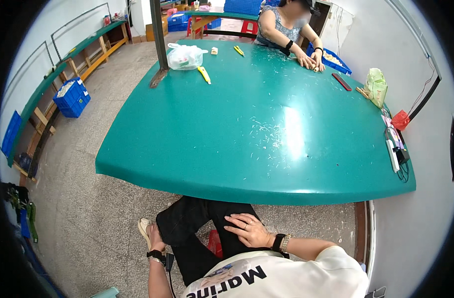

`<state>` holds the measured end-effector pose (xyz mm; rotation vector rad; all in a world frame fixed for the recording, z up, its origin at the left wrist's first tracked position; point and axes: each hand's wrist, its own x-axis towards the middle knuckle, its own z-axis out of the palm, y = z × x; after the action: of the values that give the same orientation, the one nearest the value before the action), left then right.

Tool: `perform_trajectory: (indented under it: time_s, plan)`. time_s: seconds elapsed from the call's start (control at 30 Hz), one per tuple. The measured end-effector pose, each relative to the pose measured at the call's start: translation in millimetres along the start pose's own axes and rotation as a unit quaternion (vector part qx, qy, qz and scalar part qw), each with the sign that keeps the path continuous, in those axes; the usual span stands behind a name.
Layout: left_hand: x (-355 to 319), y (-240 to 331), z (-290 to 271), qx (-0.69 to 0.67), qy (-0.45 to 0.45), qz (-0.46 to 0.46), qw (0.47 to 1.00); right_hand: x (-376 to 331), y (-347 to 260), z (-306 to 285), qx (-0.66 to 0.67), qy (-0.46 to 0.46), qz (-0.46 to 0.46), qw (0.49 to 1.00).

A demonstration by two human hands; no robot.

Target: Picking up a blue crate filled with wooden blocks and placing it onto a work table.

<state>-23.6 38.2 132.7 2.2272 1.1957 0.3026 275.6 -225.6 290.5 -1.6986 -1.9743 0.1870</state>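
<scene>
Right bare hand (250, 232) has its grip spread apart on black cloth trousers (180, 222) below the smooth green table's (187, 134) near edge, left bare hand's (157, 239) can't tell, and a careless sweep could scatter loose thin white slivers (272, 136).

1. I find the green tabletop (202, 134) smooth and glossy, reflecting light.
2. My trousers (180, 224): matt cloth.
3. My shirt (306, 270): soft, matt cloth.
4. White bag (185, 57): thin, crinkled plastic.
5. Floor (100, 208): speckled, stone-like, matt.
</scene>
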Motion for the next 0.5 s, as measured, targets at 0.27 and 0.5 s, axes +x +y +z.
perform_trajectory:
  time_s: [0.27, 0.5]
  plan:
    - [4.8, -71.8, 40.7, -0.211, 0.005, -0.045, 0.977, 5.4, 5.2, -3.3, -0.004, -0.001, -0.008, 1.0]
    - [-24.2, -5.6, -14.6, 0.051, 0.08, 0.043, 0.995, 28.8, -15.4, 2.2, -0.025, -0.015, -0.034, 0.999]
